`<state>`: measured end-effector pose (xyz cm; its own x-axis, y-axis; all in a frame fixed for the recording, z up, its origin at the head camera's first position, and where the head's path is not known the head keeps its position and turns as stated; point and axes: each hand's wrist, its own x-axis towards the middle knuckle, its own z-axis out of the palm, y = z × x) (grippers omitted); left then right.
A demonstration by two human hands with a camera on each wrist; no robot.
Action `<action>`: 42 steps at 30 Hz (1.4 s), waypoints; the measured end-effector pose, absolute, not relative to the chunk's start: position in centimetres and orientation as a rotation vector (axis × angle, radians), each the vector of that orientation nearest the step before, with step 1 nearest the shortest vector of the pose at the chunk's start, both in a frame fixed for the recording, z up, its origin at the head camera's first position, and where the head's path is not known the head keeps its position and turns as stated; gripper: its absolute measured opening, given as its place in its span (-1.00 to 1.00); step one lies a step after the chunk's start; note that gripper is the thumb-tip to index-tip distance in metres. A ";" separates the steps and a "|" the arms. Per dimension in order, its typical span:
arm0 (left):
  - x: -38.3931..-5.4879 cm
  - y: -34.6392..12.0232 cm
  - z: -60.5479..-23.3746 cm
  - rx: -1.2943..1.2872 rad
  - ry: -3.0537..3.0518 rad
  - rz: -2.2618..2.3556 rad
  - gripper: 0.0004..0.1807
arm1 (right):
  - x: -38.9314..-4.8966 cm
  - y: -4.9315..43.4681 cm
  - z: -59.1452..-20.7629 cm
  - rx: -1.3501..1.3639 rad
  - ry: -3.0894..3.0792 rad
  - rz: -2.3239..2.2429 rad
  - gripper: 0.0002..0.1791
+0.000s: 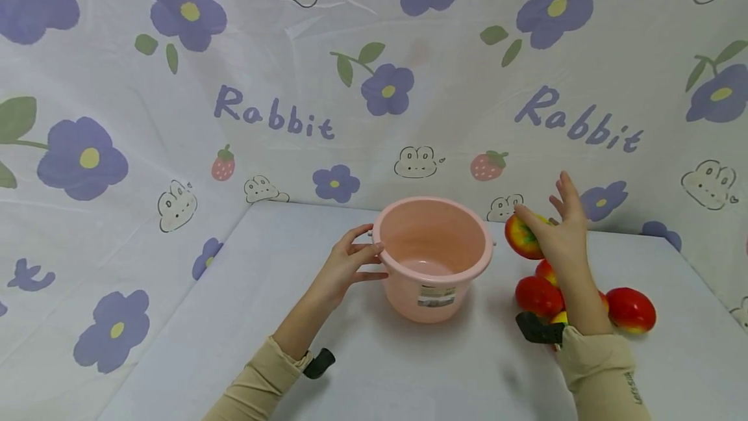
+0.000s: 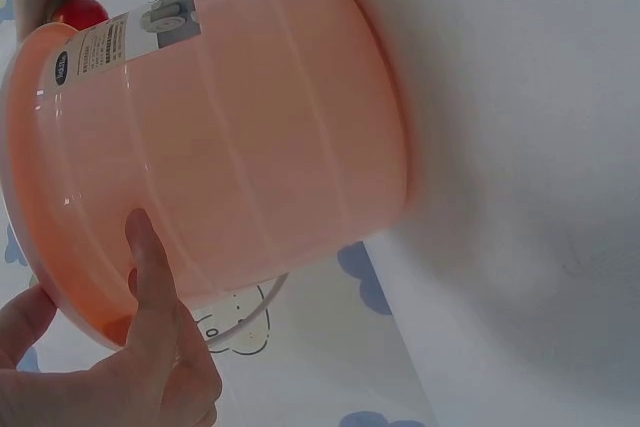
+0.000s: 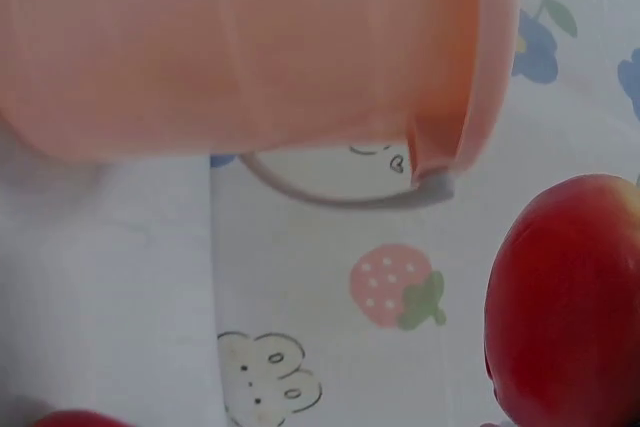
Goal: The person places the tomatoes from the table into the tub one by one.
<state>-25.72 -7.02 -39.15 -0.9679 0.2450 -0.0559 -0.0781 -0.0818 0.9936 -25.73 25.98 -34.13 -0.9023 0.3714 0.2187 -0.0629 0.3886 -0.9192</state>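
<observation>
A pink plastic bucket [image 1: 403,294] stands upright on the white table, its inside showing nothing but its floor. My left hand [image 1: 345,265] grips the bucket's near-left rim; in the left wrist view the thumb is at the rim and the fingers [image 2: 150,257] lie along the outer wall. Right of the bucket, my right hand [image 1: 563,232] holds a red-and-yellow apple [image 1: 520,239] above the table, green round its stem. That apple [image 3: 570,307] fills the right side of the right wrist view, where the hand itself is out of sight.
Several red-and-yellow fruits [image 1: 537,296] lie grouped below my right forearm, partly hidden by it. Another red fruit [image 1: 631,310] is at the group's right. A flower-printed cloth [image 1: 461,83] hangs behind the table. The bucket's thin handle [image 3: 340,202] hangs down at its back.
</observation>
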 end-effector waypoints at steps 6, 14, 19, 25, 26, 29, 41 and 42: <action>-25.7 -7.0 -39.2 0.186 1.972 2.151 -0.36 | -26.3 24.3 -33.3 -0.163 -2.245 1.515 0.01; -25.7 -7.0 -39.2 0.168 1.976 2.152 -0.37 | -26.8 22.2 -32.6 -0.062 -2.254 1.494 0.03; -25.8 -6.9 -39.2 0.167 1.979 2.151 -0.37 | -27.2 20.9 -32.2 -0.027 -2.272 1.478 0.03; -25.7 -7.0 -39.3 0.172 1.989 2.146 -0.37 | -27.6 19.2 -31.8 0.056 -2.264 1.470 0.01; -25.7 -7.0 -39.3 0.176 1.990 2.145 -0.37 | -27.6 19.0 -31.7 0.073 -2.260 1.467 0.01; -25.6 -7.0 -39.2 0.184 1.983 2.149 -0.37 | -27.8 18.2 -31.5 0.111 -2.261 1.467 0.01; -25.7 -7.0 -39.1 0.201 1.952 2.160 -0.39 | -28.6 15.6 -30.7 0.218 -2.274 1.533 0.01; -25.7 -7.0 -39.1 0.201 1.953 2.158 -0.39 | -28.6 15.5 -30.7 0.216 -2.278 1.535 0.00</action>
<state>-25.72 -7.02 -39.13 -0.9655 0.2558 -0.0485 -0.0737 -0.0900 0.9932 -28.58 15.48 -30.68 -0.9145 0.0850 0.3956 -0.3348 0.3902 -0.8577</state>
